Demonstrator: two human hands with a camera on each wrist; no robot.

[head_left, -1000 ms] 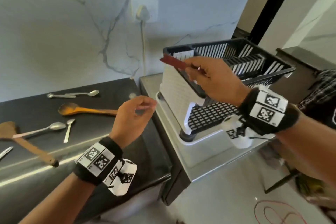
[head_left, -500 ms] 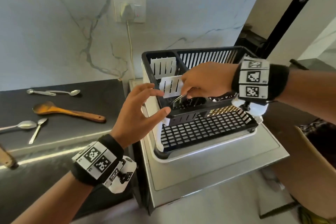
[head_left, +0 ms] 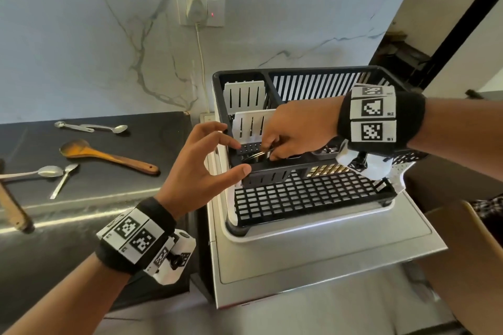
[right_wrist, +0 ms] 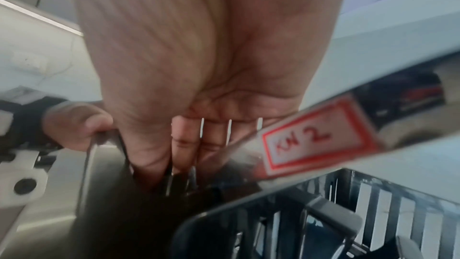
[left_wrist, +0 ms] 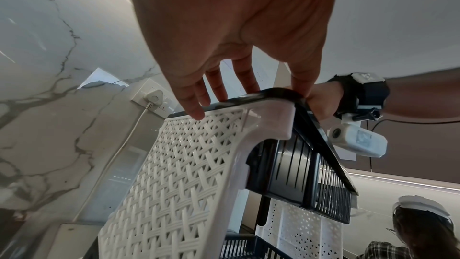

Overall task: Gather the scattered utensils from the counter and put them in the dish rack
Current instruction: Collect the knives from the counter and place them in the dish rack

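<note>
The black dish rack [head_left: 321,73] with white woven sides [left_wrist: 179,174] stands right of the counter. My right hand [head_left: 268,152] reaches down into its front left cutlery compartment and pinches a metal knife [head_left: 257,154]. The right wrist view shows this knife [right_wrist: 311,141] carrying a red-bordered label. My left hand [head_left: 239,158] is spread at the rack's front left corner, thumb and fingertips [left_wrist: 196,113] touching the rim. On the black counter [head_left: 114,193] lie a wooden spoon [head_left: 109,156], two small metal spoons [head_left: 89,128] at the back and two more spoons [head_left: 53,173] nearer me.
A wooden spatula handle [head_left: 13,209] pokes in at the left edge. The rack sits on a white drain tray [head_left: 307,234] atop a steel surface [head_left: 313,261]. A plugged wall socket [head_left: 200,5] has a cable hanging behind the rack. A person [left_wrist: 420,229] shows low in the left wrist view.
My right hand has brought the knife from above the rack down into the cutlery compartment. My left hand has moved right, from over the counter to the rack's corner.
</note>
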